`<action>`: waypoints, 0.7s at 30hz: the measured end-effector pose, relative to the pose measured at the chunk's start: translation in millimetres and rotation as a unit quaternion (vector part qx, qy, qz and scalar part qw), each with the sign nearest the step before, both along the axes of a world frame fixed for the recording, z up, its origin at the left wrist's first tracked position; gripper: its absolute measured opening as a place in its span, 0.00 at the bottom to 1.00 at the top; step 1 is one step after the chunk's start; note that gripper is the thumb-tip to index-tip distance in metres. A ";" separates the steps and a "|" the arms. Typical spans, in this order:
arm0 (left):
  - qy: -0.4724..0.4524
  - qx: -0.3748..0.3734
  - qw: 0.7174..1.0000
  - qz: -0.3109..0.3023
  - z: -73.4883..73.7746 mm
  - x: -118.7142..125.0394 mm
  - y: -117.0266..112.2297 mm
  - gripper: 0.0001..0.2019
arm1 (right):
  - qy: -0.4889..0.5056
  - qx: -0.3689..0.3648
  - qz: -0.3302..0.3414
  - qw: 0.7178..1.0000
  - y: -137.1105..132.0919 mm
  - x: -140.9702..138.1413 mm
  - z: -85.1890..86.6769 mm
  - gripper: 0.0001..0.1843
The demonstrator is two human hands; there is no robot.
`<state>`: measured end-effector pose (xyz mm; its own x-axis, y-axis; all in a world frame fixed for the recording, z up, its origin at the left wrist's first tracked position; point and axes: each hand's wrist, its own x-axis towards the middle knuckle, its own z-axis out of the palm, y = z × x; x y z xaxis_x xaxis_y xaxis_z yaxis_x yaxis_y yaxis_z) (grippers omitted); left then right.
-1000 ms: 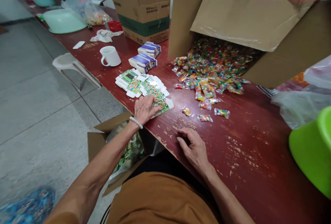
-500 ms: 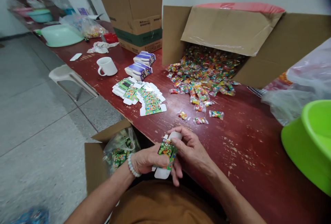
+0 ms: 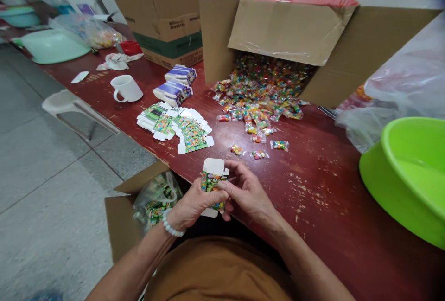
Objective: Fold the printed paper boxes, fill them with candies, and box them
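Now the box is up in both hands, in front of the shirt, by the near edge of the red table. Its long way runs out from the shirt, almost straight. The far flap is white and points out at the table. The near flap points back at the shirt. A bright, printed side faces up.

The left hand is clamped on the box, with its thumb over the front and its fingers behind. The right hand pinches its right side, thumb on the front.

One second ago, the left hand was on the flat boxes, and the right hand lay on the table with nothing in it. Half a second ago, both hands had the box, but its far end leaned to the right and the right hand was at the far flap. Now the box is straighter, and that flap shows whole. The flat boxes lie fanned out past it. Candy spills from the carton, just like before.
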<state>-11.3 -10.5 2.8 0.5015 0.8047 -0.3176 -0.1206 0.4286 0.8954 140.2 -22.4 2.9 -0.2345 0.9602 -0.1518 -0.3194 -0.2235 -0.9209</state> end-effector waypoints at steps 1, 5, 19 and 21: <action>0.016 0.003 1.000 0.018 1.8 1.3 1.3 0.16 | -0.004 -0.012 0.000 1.000 0.7 -0.2 -2.4 0.18; 0.092 0.063 0.994 0.020 8.0 0.5 6.2 0.12 | -0.053 0.017 -0.073 0.996 5.2 4.7 -10.4 0.12; 0.127 0.133 0.967 0.175 3.5 4.4 -7.1 0.20 | -0.084 0.056 -0.135 0.986 3.6 8.1 -19.0 0.11; 0.115 0.117 0.974 0.159 2.3 2.6 -4.2 0.16 | -0.127 0.059 -0.111 0.984 3.6 12.0 -19.8 0.15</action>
